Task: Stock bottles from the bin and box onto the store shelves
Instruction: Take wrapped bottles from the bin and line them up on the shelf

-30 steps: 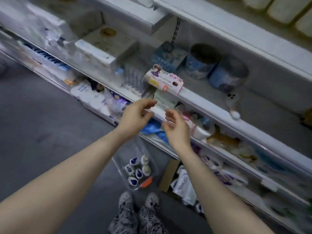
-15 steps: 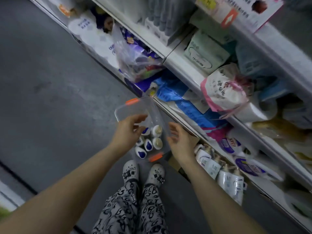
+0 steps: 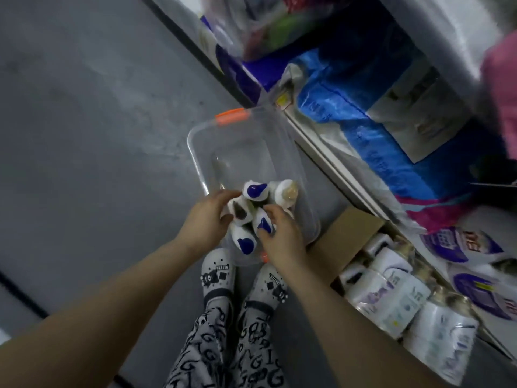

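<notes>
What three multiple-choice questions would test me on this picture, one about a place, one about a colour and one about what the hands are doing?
1. Where does the clear plastic bin stand?
A. on the grey floor by the person's white shoes
B. on a top shelf
C. on a trolley

2. What colour is the latch on the bin's far rim?
A. green
B. orange
C. black

3. What are the left hand and right hand doing?
A. hanging empty
B. each gripping a bottle in the bin
C. holding a phone

Answers:
1 A: the bin sits on the floor just ahead of the shoes.
2 B: the latch is plainly orange.
3 B: the left hand curls round a white bottle with a dark cap, and the right hand round a white bottle with a blue cap.
</notes>
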